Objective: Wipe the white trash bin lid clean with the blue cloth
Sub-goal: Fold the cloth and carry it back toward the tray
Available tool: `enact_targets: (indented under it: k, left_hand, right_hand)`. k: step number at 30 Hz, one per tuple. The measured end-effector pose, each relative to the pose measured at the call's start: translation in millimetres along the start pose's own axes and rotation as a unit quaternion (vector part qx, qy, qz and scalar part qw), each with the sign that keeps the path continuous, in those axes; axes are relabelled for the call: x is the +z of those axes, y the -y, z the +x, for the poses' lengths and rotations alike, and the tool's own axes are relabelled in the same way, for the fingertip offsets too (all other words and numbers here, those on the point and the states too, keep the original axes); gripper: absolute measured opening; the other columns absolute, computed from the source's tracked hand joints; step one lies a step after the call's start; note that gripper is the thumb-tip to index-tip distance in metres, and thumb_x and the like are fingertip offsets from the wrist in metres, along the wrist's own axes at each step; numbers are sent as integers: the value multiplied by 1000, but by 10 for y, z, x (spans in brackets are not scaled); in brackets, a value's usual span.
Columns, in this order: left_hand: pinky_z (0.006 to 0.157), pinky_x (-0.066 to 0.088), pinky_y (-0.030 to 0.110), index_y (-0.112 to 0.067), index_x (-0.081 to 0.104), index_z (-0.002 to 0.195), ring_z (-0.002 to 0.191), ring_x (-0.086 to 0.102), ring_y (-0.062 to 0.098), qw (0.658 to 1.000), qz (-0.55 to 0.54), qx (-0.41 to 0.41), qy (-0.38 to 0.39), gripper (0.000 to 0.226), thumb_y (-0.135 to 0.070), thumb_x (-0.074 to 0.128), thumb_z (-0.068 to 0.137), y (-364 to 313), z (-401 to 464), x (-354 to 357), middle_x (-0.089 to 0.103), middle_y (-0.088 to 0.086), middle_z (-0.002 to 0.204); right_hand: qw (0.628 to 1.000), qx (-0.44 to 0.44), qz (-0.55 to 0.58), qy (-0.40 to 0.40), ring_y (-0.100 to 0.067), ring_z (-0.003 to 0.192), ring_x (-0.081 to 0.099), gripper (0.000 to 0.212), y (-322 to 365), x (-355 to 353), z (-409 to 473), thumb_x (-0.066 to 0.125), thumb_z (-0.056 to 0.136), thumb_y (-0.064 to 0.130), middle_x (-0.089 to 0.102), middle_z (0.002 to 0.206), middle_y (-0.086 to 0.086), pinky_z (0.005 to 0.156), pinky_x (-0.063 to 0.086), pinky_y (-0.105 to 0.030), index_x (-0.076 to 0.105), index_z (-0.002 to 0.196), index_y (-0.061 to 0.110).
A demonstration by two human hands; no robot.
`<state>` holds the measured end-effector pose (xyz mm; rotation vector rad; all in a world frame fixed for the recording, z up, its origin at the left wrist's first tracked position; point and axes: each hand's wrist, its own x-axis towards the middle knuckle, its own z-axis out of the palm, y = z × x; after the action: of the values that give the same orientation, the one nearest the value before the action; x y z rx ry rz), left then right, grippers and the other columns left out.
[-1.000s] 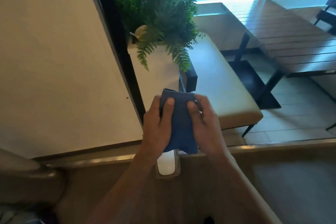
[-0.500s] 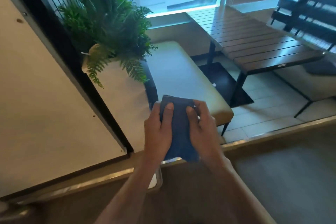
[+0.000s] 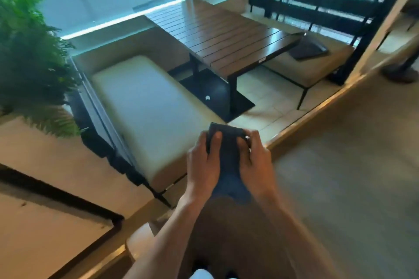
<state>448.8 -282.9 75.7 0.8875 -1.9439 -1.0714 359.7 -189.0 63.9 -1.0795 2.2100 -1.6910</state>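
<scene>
The blue cloth (image 3: 227, 161) is folded into a narrow strip and held upright in front of me, in the lower middle of the head view. My left hand (image 3: 201, 165) grips its left edge, thumb lying on the front. My right hand (image 3: 257, 162) grips its right edge the same way. Both forearms reach in from the bottom edge. No white trash bin lid is in view; a small white patch (image 3: 200, 274) shows at the very bottom between my arms and I cannot tell what it is.
A cream cushioned bench (image 3: 145, 106) stands ahead on the left, with a dark slatted table (image 3: 224, 36) behind it and a second bench (image 3: 310, 63) to the right. A green plant (image 3: 27, 52) fills the far left. A metal floor strip (image 3: 317, 118) crosses on the right.
The view has swung to the right: the plant slid to the left edge, and the table and second bench came into sight. Both hands keep the same hold on the cloth.
</scene>
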Motion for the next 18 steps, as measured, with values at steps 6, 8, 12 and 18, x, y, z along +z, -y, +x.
enact_targets:
  k: [6, 8, 12, 18]
  left_hand:
    - [55, 45, 14, -35, 55, 86, 67, 63, 6, 996, -17, 2, 91, 28, -57, 47, 102, 125, 270, 766, 67, -17, 81]
    - [55, 49, 21, -34, 56, 87, 68, 64, 8, 993, -28, -1, 113, 31, -60, 46, 101, 200, 413, 1040, 68, -15, 82]
    - [62, 54, 40, -32, 56, 89, 69, 64, 11, 989, -18, 7, 144, 36, -63, 42, 101, 375, 803, 1615, 68, -13, 84]
    - [55, 51, 26, -39, 55, 89, 68, 66, 7, 977, -42, 11, 209, 44, -77, 35, 96, 362, 1527, 2374, 69, -19, 88]
  right_hand:
    - [995, 74, 18, -68, 4, 84, 66, 16, -534, -361, 245, 47, 107, 30, 66, 92, 18, 66, 51, -16, 54, 117, 19]
    - [992, 93, 16, -88, -2, 82, 67, 14, -724, -453, 376, 49, 107, 25, 69, 92, 11, 67, 54, -28, 56, 115, 14]
    - [986, 121, -6, -117, -2, 83, 68, 15, -1109, -591, 755, 48, 107, 29, 70, 95, 11, 67, 55, -26, 56, 115, 18]
    - [973, 167, -30, -154, 1, 90, 67, 13, -1534, -814, 1530, 48, 107, 33, 69, 101, 16, 73, 52, -18, 57, 114, 29]
